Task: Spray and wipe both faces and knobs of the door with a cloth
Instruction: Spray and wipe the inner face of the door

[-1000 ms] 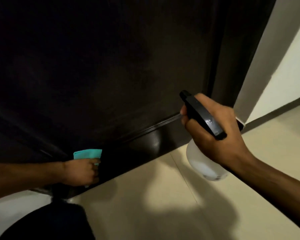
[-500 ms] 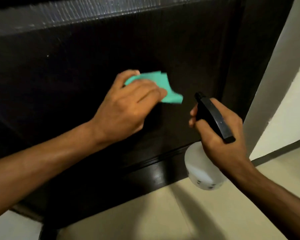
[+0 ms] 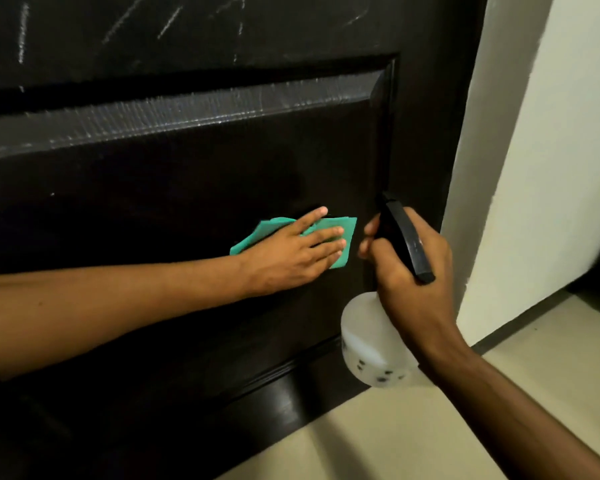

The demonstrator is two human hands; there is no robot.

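Observation:
The dark brown panelled door point(image 3: 187, 174) fills most of the view, its lower panel in front of me. My left hand point(image 3: 291, 251) lies flat with fingers spread, pressing a green cloth point(image 3: 340, 233) against the lower panel near its right edge. Just to the right, my right hand point(image 3: 409, 282) grips a white spray bottle point(image 3: 371, 348) with a black trigger head point(image 3: 402, 237), held upright with the nozzle close to the door. Wet streaks shine on the panel's upper bevel. No knob is in view.
A cream wall point(image 3: 541, 168) stands right of the door, with a dark skirting strip point(image 3: 520, 323) at its foot. Beige floor tiles point(image 3: 413, 438) run along the door's bottom edge.
The view rose from the door's bottom edge to the lower panel. My left hand carried the cloth up from near the floor, then across to the panel's right side, now lying flat. The bottle stayed alongside.

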